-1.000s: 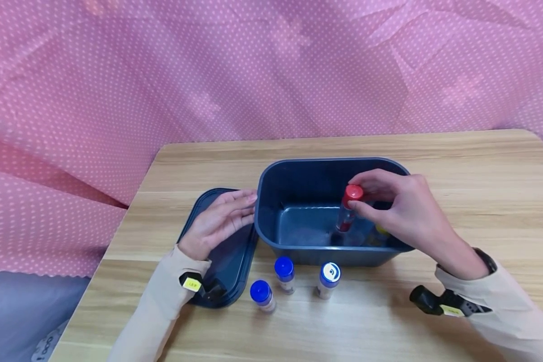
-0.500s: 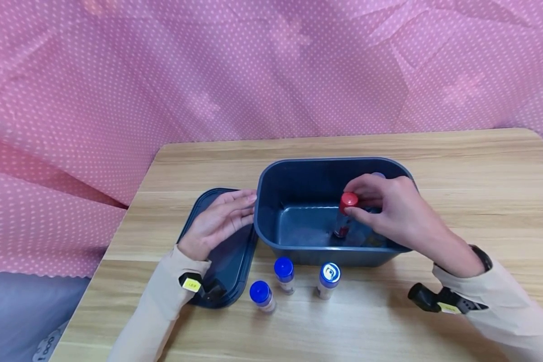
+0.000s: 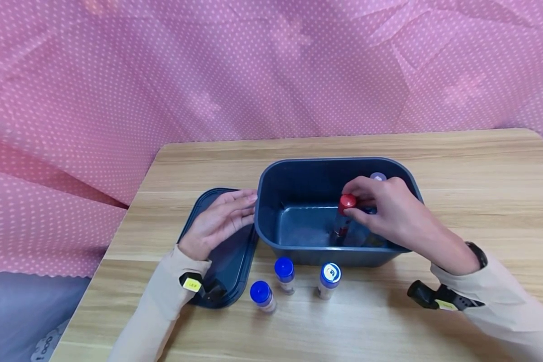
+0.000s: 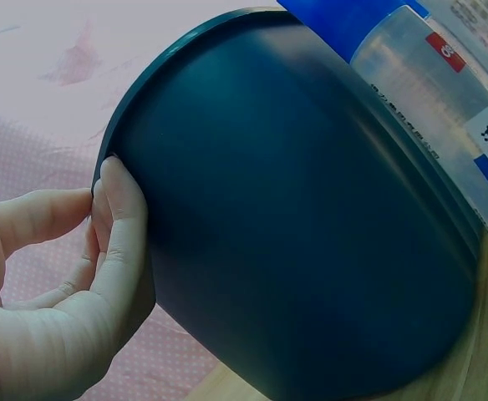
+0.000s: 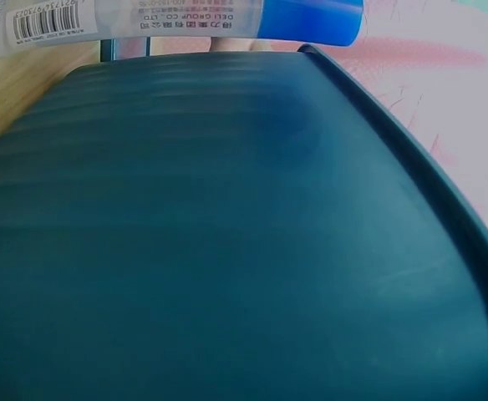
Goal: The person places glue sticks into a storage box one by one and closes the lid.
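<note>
In the head view my right hand point(image 3: 391, 208) pinches the red cap of an upright clear tube point(image 3: 342, 224) inside the dark blue bin point(image 3: 317, 255). I cannot tell whether its base touches the bin's floor. My left hand point(image 3: 219, 221) has fairly straight fingers, with the tips against the bin's left rim. Beneath that hand lies the dark blue lid point(image 3: 228, 281). Three blue-capped glue bottles stand in front of the bin: a left one point(image 3: 262, 296), a middle one point(image 3: 284, 275) and a right one point(image 3: 329, 280). The right wrist view hides the pinching fingers behind the bin wall point(image 5: 227, 225).
A pale purple round top point(image 3: 378, 176) shows behind my right hand in the bin. The bin stands on a wooden table point(image 3: 479, 201). Pink dotted cloth point(image 3: 271, 75) hangs along the back and left side of the table.
My right hand has moved slightly left and down with the red-capped tube. A pale purple top has come into view behind it, and a yellow cap is now hidden. The left hand has stayed still.
</note>
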Available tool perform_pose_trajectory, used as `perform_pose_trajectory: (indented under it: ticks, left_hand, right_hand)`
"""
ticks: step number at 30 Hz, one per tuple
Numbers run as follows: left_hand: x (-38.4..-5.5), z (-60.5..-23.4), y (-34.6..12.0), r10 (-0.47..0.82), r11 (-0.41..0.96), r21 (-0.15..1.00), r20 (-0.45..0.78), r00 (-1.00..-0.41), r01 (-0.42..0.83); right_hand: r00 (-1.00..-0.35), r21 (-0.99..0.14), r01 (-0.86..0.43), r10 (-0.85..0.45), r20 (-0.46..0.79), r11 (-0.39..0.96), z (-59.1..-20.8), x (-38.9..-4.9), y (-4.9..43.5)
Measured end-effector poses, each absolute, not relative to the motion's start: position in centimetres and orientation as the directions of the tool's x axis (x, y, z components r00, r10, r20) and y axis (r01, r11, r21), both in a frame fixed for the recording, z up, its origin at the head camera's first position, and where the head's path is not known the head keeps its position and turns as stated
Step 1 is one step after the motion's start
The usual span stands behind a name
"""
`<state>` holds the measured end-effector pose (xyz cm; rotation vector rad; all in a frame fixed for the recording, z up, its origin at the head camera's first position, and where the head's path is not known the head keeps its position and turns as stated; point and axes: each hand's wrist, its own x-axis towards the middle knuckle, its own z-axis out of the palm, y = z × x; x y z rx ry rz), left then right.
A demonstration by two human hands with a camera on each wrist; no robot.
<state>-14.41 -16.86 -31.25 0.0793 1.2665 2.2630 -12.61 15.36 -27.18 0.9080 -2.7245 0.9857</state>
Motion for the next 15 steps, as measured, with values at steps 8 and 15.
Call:
perform_pose_trajectory:
  ticks: [8,15]
  left_hand:
    - [-14.43,-31.15,-16.86,0.478,-0.413,0.799,-0.218,-0.851,-0.436]
    - [-14.46,-31.02,-16.84,0.483,-0.413,0.800,-0.213,-0.849,-0.435]
  right_hand:
    - [-0.815,-0.517,-0.577,-0.489,0.311,0.632,-27.22,-12.81,15.53]
    - [-0.825,-0.518,-0.562,-0.478,0.300,0.645,-26.95,-12.87,15.69]
